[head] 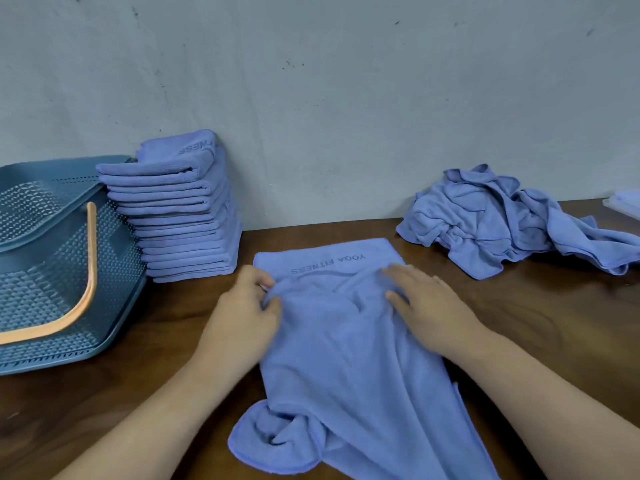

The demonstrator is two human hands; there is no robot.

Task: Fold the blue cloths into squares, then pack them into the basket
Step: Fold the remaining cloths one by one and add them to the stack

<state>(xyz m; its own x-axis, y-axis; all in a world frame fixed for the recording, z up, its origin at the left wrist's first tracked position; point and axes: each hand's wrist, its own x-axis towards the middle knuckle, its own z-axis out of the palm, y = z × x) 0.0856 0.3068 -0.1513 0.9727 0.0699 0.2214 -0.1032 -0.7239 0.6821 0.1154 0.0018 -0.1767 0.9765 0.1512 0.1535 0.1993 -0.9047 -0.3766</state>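
A blue cloth [346,358] printed YOGA FITNESS lies rumpled on the brown table in front of me, its near end bunched and hanging toward the table's front edge. My left hand [242,313] pinches the cloth's left edge between thumb and fingers. My right hand [426,303] lies flat on the cloth's right side with straight fingers. A tall stack of folded blue cloths [180,216] stands against the wall at the left. Beside it sits the blue plastic basket [52,268] with an orange handle, tipped toward me.
A heap of unfolded blue cloths [502,220] lies at the back right of the table [554,313]. A pale flat object [623,200] shows at the far right edge. A grey wall closes the back.
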